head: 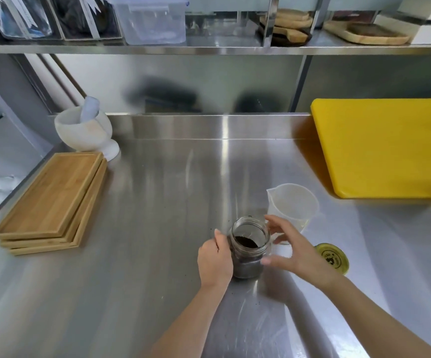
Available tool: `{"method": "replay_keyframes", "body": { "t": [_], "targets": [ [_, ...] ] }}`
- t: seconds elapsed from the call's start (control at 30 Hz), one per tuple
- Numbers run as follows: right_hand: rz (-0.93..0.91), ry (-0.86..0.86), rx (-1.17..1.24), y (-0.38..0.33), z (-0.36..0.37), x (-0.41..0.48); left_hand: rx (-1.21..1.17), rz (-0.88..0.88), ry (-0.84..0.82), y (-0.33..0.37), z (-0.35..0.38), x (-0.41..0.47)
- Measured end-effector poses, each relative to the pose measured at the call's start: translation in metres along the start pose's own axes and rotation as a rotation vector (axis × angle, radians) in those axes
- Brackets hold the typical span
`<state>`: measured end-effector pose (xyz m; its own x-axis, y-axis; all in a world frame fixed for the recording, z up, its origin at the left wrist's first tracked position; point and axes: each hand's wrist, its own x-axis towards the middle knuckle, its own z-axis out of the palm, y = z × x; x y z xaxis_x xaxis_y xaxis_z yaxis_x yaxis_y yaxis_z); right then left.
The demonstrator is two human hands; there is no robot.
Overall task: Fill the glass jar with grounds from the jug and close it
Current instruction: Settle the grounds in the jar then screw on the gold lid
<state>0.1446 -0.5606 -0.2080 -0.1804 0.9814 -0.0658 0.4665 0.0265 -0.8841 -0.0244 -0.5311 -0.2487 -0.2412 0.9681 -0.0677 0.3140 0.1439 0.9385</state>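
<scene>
Two bare forearms — no sleeves, rings or watch.

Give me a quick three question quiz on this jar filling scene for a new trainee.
1. True or false: the glass jar already has its lid screwed on.
2. The measuring jug looks: A) full of grounds, B) empty, C) tipped over.
3. Which hand grips the jar's side?

Key:
1. False. The jar stands open with dark grounds inside; the yellow lid lies on the steel counter.
2. B.
3. The left hand; the right hand is open beside the jar.
</scene>
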Motion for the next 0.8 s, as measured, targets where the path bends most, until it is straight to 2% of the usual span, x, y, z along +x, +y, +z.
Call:
{"method": "replay_keyframes", "body": {
  "t": [0.17, 0.47, 0.6, 0.8],
  "targets": [
    [-0.002, -0.167, 0.085, 0.011, 0.016, 0.009, -0.017, 0.007, -0.017, -0.001, 0.0, 0.0],
    [0.003, -0.212, 0.129, 0.021, 0.021, 0.026, -0.113, -0.063, -0.03, -0.003, -0.002, 0.003],
    [-0.031, -0.165, 0.093, 0.018, 0.028, 0.028, -0.174, -0.105, -0.013, -0.003, -0.005, 0.003],
    [-0.081, -0.007, 0.14, 0.017, 0.035, 0.016, -0.188, 0.006, -0.103, 0.009, -0.015, 0.007]
  ]
}}
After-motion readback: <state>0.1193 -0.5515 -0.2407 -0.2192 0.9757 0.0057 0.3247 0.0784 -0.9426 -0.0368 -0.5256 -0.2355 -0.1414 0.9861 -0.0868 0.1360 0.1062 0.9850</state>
